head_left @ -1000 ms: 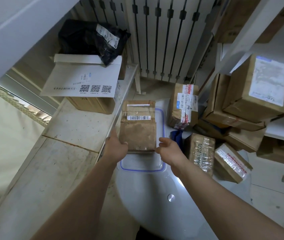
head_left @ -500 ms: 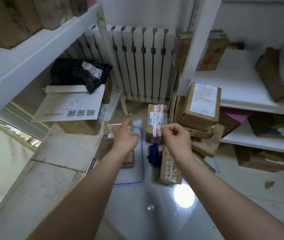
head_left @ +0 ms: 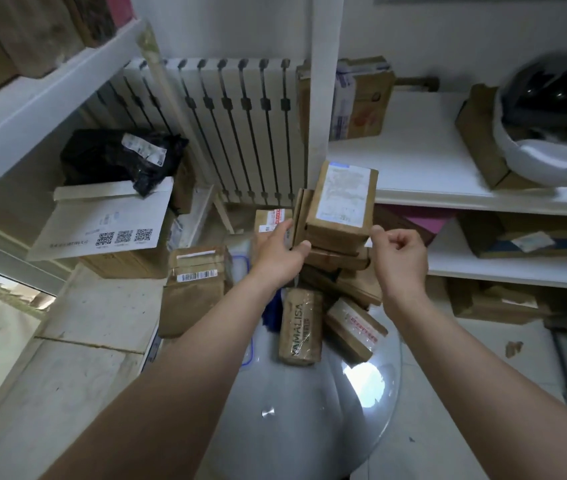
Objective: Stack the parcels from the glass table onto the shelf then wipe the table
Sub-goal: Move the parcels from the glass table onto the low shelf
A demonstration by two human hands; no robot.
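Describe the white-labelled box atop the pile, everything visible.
The white-labelled box is closed brown cardboard, a white shipping label with a blue corner strip covering most of its upper face. It sits tilted atop the parcel pile at the back of the glass table, beside the white shelf post. The left hand reaches its left edge; the right hand curls near its right corner, contact unclear.

A brown box (head_left: 342, 202) with a white label tops the cardboard pile between the left hand (head_left: 280, 252) and right hand (head_left: 398, 258). A taped box (head_left: 301, 327) lies flat on the round glass table (head_left: 309, 427) just beneath them. The white shelf (head_left: 431, 168) stands beyond the right hand.
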